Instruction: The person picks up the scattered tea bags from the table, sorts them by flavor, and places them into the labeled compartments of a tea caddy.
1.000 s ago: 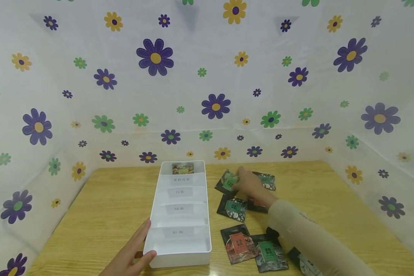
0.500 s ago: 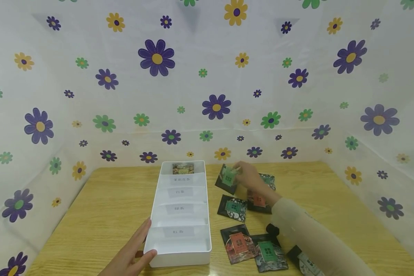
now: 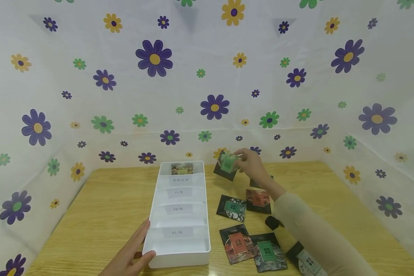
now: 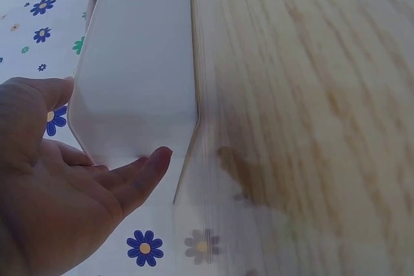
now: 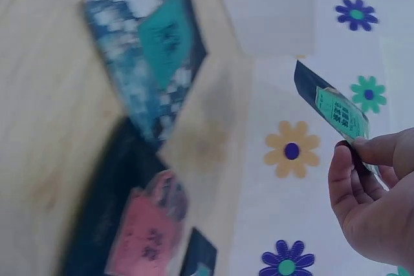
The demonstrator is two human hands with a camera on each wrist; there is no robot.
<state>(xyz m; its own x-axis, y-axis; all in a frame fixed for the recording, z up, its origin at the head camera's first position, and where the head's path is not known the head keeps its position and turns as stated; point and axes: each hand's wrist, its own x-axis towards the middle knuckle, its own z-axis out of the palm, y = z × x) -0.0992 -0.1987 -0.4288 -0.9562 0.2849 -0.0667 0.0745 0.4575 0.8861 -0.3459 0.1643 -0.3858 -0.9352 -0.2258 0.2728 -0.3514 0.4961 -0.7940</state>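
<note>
My right hand pinches a dark tea sachet with a green label by its edge, above the far part of the table. In the right wrist view, the thumb and fingers grip the end of this sachet. My left hand holds the near left corner of a long white divided box, thumb at the front rim, other fingers along the left wall. The left wrist view has the hand around the corner of the box. In the farthest compartment sits one sachet.
To the box's right lie a floral sachet, a red-labelled sachet and several others, including two overlapping near the front, one red-labelled, one green-labelled. Paper labels mark the compartments. Flower-patterned cloth surrounds the wooden table.
My right hand has lifted the green-labelled sachet off the table, moving up and away and uncovering the red-labelled sachet beneath the arm. My left hand stays at the box corner.
</note>
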